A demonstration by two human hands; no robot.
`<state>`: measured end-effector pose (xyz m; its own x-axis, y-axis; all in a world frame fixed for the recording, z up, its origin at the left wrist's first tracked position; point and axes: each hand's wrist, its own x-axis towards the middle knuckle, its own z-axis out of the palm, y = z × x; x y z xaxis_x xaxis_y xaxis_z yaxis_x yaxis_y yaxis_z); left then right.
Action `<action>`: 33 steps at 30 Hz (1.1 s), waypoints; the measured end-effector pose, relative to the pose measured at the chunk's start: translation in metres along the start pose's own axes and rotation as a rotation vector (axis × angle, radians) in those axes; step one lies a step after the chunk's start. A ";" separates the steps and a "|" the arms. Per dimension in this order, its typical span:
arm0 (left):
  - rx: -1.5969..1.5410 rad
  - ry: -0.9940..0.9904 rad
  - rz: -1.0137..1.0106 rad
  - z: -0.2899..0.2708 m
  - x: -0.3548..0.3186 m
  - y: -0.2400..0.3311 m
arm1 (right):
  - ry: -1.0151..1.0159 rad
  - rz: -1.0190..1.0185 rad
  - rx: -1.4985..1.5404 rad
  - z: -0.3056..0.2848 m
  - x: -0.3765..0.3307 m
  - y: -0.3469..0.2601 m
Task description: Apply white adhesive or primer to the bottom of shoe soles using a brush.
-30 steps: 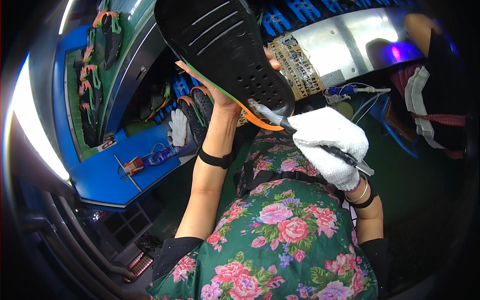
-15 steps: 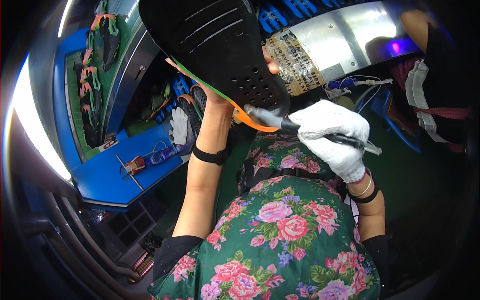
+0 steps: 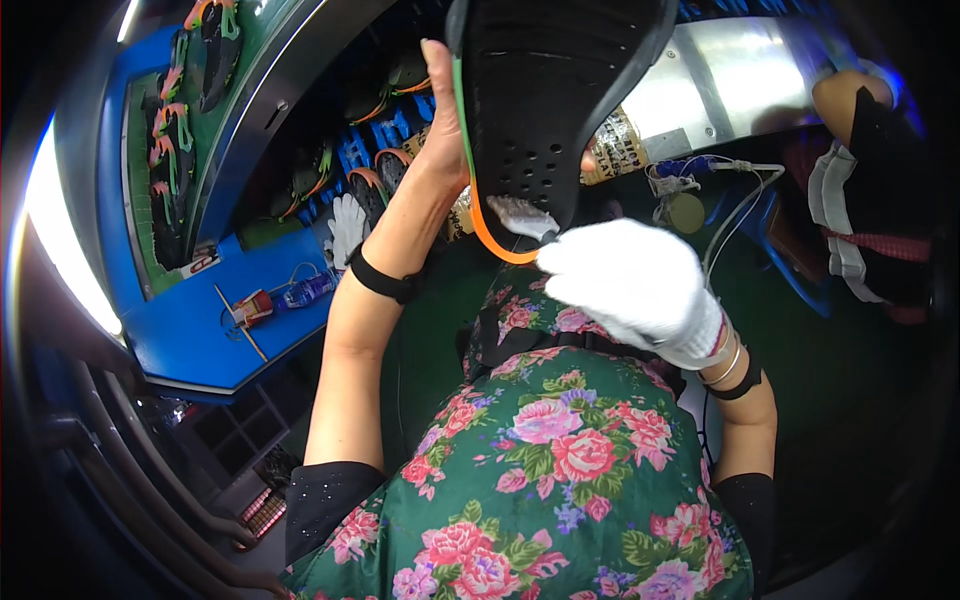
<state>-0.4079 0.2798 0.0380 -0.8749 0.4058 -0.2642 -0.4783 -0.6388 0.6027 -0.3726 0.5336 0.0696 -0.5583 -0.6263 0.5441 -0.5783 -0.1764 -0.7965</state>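
Note:
A black shoe sole [image 3: 530, 90] with round holes near its narrow end rises close in front of me. A green and orange strip runs along its left edge. My bare left hand [image 3: 446, 125] is wrapped around the sole from behind, thumb up beside the left edge, with fingertips at the right side. In a white knit glove, my right hand [image 3: 635, 290] is closed on a brush [image 3: 522, 215]. The brush's pale bristles lie against the sole's near end, beside the orange strip. Its handle is mostly hidden by the glove.
To the left, a blue table [image 3: 190, 340] bears a small red container [image 3: 252, 308], a purple-blue bottle [image 3: 308, 290] and a white glove [image 3: 347, 228]. Shoe parts [image 3: 172, 150] line a green conveyor belt. Beyond the sole runs a metal machine cover [image 3: 720, 75]. Another person's arm [image 3: 845, 105] is at right.
The sole has turned more upright and shifted right, with my left hand turning along. The brush head has swung flatter along the near end, and my right hand has moved slightly lower.

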 end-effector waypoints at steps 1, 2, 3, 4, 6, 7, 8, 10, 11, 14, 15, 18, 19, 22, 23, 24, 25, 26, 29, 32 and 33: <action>0.012 0.048 -0.021 0.002 -0.001 0.000 | -0.054 0.007 0.010 0.004 -0.002 -0.002; 0.023 0.089 -0.041 0.004 -0.001 0.001 | -0.055 0.001 0.072 0.007 -0.003 -0.001; 0.020 0.093 -0.033 0.007 -0.005 0.003 | -0.063 -0.003 0.076 0.004 -0.002 0.001; 0.228 0.108 -0.070 0.020 -0.010 0.009 | -0.116 0.021 0.271 -0.003 0.002 0.002; 0.425 0.149 -0.076 0.021 -0.015 0.006 | -0.203 0.047 0.469 -0.013 0.003 0.004; 0.423 0.154 -0.072 0.022 -0.016 0.006 | -0.209 0.047 0.473 -0.012 0.004 0.005; 0.335 0.172 -0.132 0.023 -0.016 0.006 | -0.201 0.023 0.252 -0.011 0.005 0.005; 0.245 0.194 -0.187 0.025 -0.016 0.006 | -0.216 -0.056 0.031 -0.002 0.001 0.011; 0.288 0.204 -0.229 0.026 -0.015 0.005 | -0.278 -0.059 -0.020 -0.001 -0.002 0.009; 0.349 0.168 -0.350 0.023 -0.012 0.007 | -0.318 -0.023 0.210 -0.008 0.011 0.014; 0.348 0.153 -0.341 0.019 -0.013 0.006 | -0.251 -0.019 0.196 -0.010 0.012 0.018; 0.240 0.249 -0.317 0.008 -0.011 0.000 | -0.207 0.075 0.236 -0.013 0.013 0.017; 0.275 0.276 -0.297 0.004 -0.008 -0.005 | -0.229 0.116 0.323 -0.015 0.011 0.020; -0.222 0.125 -0.201 -0.002 -0.020 -0.014 | 0.027 0.370 0.665 -0.014 0.000 0.024; -0.450 0.272 -0.140 0.002 -0.026 -0.021 | 0.169 0.389 0.676 -0.013 -0.001 0.024; -0.990 0.134 -0.074 -0.064 -0.063 -0.052 | 0.257 0.600 0.651 -0.015 0.015 0.005; -0.421 0.106 -0.045 -0.037 -0.052 -0.055 | 0.322 0.592 0.535 -0.022 0.014 0.007; -0.289 0.415 -0.057 -0.018 -0.046 -0.061 | 0.351 0.516 0.459 -0.027 0.015 0.006; -0.429 0.047 0.034 -0.033 -0.052 -0.091 | 0.276 0.295 0.118 -0.035 0.018 0.009; -0.151 0.359 -0.033 0.003 -0.044 -0.095 | 0.210 0.201 0.042 -0.046 0.018 0.008; -0.086 0.315 -0.072 0.009 -0.043 -0.093 | 0.210 0.216 0.020 -0.048 0.017 0.004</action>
<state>-0.3255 0.3274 -0.0001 -0.8125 0.2384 -0.5320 -0.5328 -0.6740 0.5117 -0.4125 0.5588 0.0882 -0.7792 -0.4803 0.4027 -0.4221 -0.0729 -0.9036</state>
